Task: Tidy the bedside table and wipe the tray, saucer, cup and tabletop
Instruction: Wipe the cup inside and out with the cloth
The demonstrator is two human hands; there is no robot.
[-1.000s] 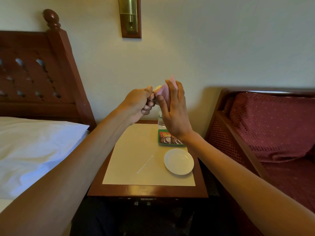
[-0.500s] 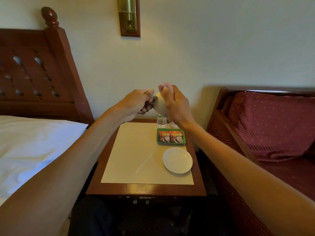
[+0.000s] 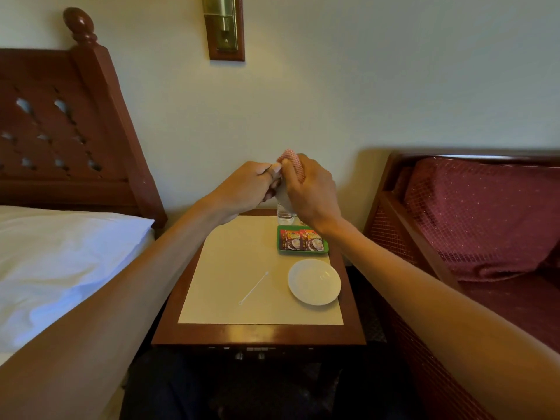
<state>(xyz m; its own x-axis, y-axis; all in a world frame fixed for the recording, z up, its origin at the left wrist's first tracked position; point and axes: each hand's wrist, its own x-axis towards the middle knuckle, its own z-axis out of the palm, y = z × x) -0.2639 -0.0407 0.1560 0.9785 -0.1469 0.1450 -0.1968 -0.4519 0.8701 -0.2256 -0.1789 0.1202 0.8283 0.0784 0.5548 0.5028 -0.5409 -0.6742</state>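
Since a second ago right hand [image 3: 309,189] has curled over, pressing pink mesh cloth [image 3: 290,157] onto small white ceramic cup [image 3: 282,194]. Left hand [image 3: 245,186] fingers clamp the cup's left side; right fingers grip the cloth. Cup hangs between both hands, above far end of brown wooden worktop [image 3: 257,334].

plain cream wall [image 3: 378,86] ran across the back, carved dark-wood headboard [image 3: 60,137] stood left, white bedding [image 3: 60,262] under it, brass fitting [image 3: 223,25] hung up top, maroon cushioned armchair [image 3: 485,213] sat right
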